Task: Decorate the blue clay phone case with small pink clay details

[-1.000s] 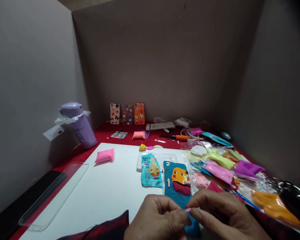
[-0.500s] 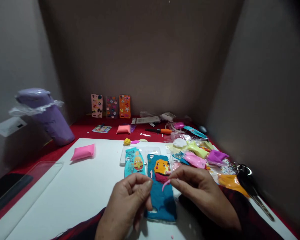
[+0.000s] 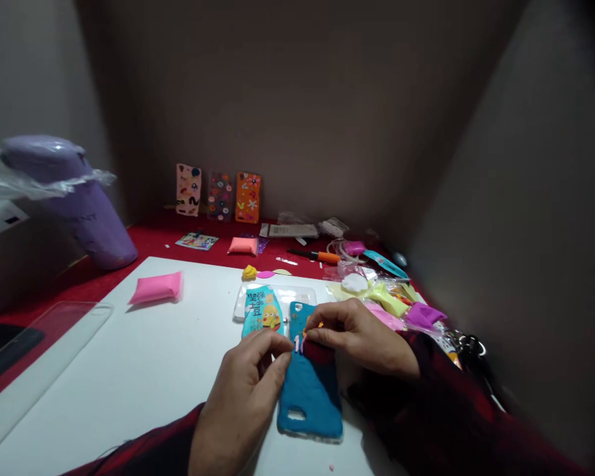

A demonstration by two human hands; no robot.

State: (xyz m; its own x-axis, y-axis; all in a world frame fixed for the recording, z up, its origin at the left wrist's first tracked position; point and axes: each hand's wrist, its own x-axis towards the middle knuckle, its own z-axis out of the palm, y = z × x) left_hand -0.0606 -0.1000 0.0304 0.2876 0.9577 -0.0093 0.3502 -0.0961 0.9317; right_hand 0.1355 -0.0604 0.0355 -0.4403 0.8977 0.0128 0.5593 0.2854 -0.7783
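A phone case [image 3: 310,396] covered in teal clay lies on the white board in front of me. On its upper part are a dark red clay patch and a bit of orange, mostly covered by my right hand [image 3: 350,337]. Between that hand's thumb and forefinger is a thin pink clay strip [image 3: 303,343], its end against the case. A short pale pink piece [image 3: 296,344] sits just left of it. My left hand [image 3: 255,377] has thumb and forefinger together at the case's left edge. Behind it lies a blue card [image 3: 262,311] with a cartoon potato figure.
A pink packet [image 3: 156,288] lies on the board's left, beside a clear case [image 3: 54,370]. Several clay packets [image 3: 389,297] crowd the right. At the back are an orange-and-black pen [image 3: 322,256] and decorated cases [image 3: 248,197]. A purple bottle [image 3: 86,211] leans at left.
My right hand has moved left and slightly up, bringing the pink strip down onto the case. My left fingertips have shifted left to the case's edge. The view has tilted a little.
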